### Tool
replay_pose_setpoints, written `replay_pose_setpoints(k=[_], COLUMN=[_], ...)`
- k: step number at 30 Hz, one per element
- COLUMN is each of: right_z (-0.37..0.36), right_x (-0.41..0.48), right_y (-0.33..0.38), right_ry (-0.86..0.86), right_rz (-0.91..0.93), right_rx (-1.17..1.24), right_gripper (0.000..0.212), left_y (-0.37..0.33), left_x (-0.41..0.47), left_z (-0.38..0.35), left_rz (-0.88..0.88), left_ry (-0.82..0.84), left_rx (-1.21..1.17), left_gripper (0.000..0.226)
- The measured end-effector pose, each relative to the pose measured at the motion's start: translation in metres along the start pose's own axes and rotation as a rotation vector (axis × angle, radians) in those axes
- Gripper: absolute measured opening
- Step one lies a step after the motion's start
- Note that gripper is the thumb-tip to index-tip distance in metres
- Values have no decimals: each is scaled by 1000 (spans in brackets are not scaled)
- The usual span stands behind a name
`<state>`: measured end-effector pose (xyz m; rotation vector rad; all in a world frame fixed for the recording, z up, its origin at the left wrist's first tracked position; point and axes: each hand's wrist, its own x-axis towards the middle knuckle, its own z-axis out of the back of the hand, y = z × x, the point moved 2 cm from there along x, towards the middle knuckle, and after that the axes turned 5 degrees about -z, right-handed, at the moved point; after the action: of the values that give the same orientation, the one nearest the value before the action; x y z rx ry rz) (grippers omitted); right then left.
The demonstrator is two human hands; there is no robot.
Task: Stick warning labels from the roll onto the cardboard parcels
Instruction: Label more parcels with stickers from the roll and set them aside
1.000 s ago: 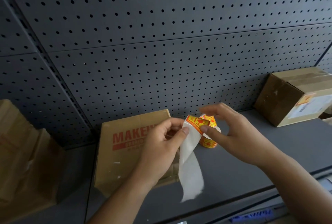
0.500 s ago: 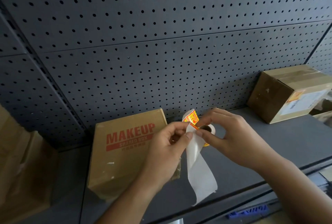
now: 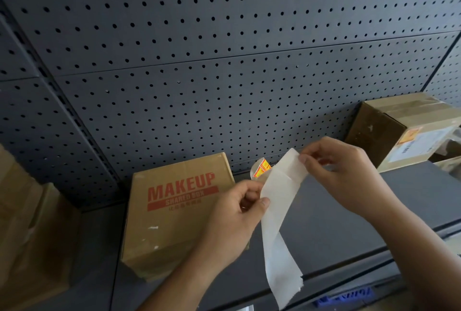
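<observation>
My left hand (image 3: pixel 237 218) pinches a white label strip (image 3: pixel 279 216) between thumb and fingers. My right hand (image 3: pixel 346 171) pinches the strip's upper end, up and to the right. The strip's loose tail hangs down past the shelf edge. Behind the strip peeks the label roll (image 3: pixel 260 170), showing orange and yellow warning labels; what supports it is hidden. A cardboard parcel printed MAKEUP (image 3: pixel 174 213) lies on the shelf just left of my left hand. A second parcel (image 3: pixel 389 126) at the right bears an orange label and a white shipping label.
The dark grey shelf (image 3: pixel 349 216) runs under my hands, backed by a perforated metal wall (image 3: pixel 224 73). More brown cardboard boxes (image 3: pixel 27 231) stand at the far left. A blue tag (image 3: pixel 346 297) sits on the shelf's front rail.
My right hand has moved up and to the right, drawing the white strip taut between both hands. The roll, earlier between my fingers, now shows only behind the strip.
</observation>
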<state>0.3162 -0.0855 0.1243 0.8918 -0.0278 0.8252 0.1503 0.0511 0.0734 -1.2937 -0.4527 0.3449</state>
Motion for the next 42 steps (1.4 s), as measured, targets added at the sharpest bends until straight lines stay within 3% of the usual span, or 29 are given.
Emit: replay_pose_setpoints(k=[8,11,15,22,27,30,35,42], right_z=[11,7,-10,-52,-79,-92,-122,-168], right_x=[7,3,-9,-24,-21,-18,-3,17], right_y=[4,17,40,68,78,84,99,119], right_ry=[-199,-247,-275,-189,-18,117,366,521], right_rz=[-25,94,301,487,510,461,92,-36], right_rx=[92,55,-27,-100,-65,47,532,513], right_gripper=[11,14,6,11,19,20,17,12], left_y=[-4,-10,-25,-30,-21,-11,2,14], left_x=[-3,-3,-3,-6,-14,-20,-28,-30], left_z=[-6,0,15,43,67,86,115,151], left_rz=[16,-7,11,72,81,118,179,193], left_ry=[135,79,-33,-182,-283,-370,-504,-523], left_rx=[64,48,-162,-537,-498,-444,-407,-118], left_gripper=[15,15,18,37,26,19,17,11])
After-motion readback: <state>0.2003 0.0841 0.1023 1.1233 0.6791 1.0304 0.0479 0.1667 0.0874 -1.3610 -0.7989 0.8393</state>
